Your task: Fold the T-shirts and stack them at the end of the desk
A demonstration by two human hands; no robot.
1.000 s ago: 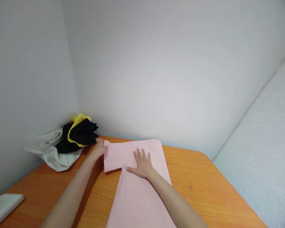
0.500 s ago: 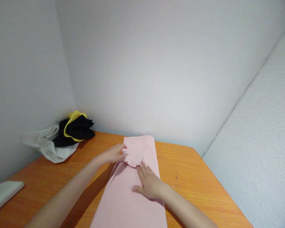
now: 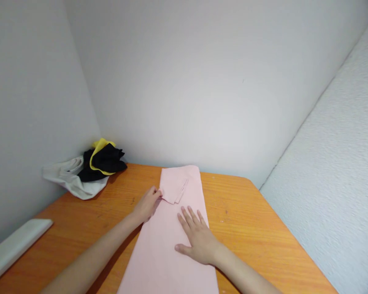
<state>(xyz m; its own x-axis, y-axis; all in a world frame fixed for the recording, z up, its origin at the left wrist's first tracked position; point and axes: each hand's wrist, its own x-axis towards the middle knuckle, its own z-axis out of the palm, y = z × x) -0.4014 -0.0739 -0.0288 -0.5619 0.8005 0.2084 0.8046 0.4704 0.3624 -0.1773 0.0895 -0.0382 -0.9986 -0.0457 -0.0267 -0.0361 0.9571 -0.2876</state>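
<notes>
A pale pink garment lies lengthwise on the orange wooden table, folded into a long narrow strip with a sleeve flap turned inward near its far end. My left hand rests at the strip's left edge just below that flap, its fingers touching the cloth. On the middle of the strip lies my right hand, flat with the fingers spread, pressing the fabric down.
A heap of clothes sits in the far left corner: a black and yellow piece on top of a white one. A white flat object lies at the table's left edge. Walls close in behind and at left; a white textured surface borders the right.
My left hand folded the sleeve part inward over the garment and slid back to the left edge. My right hand moved down the strip toward me and stayed flat.
</notes>
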